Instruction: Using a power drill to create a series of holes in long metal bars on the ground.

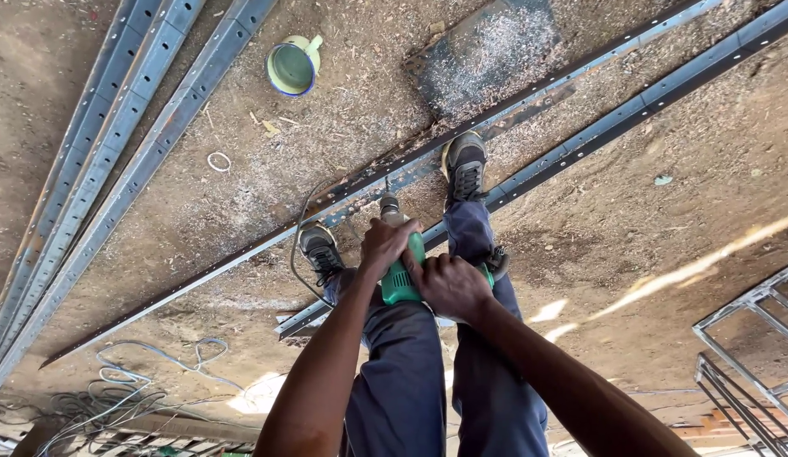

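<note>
Head view: both hands on a green drill over a metal strip

Head camera looks straight down at a green drill (400, 275) held upright, its bit end pointing down at a long punched metal strip (529, 93) lying on the dirt floor (665, 254). Left hand (385, 244) is wrapped around the top of the drill body, fingers closed on it. Right hand (449, 286) is closed around the handle side, just beside the left, the two nearly touching. Drill sits between the person's knees, low over the strip; the bit tip itself is hidden by the hands.

Doing this well, by my read: keep the drill upright, push straight down with both hands, keep feet pinning the strip so it can't spin or slide. Left shoe (320, 250) stands beside the strip's near edge, right shoe (466, 165) is planted on it.

Around: a second strip (665, 89) runs parallel just to the right. A black cord (297, 245) loops past the left shoe, close to the work, could snag. More strips (115, 127) stacked at far left. A yellow-green cup (292, 66) and a small white ring (219, 161) lie well apart up top. Metal shavings are spread over a dark plate (487, 51). White cables (157, 372) are tangled at lower left, a metal frame (749, 355) at lower right.
</note>
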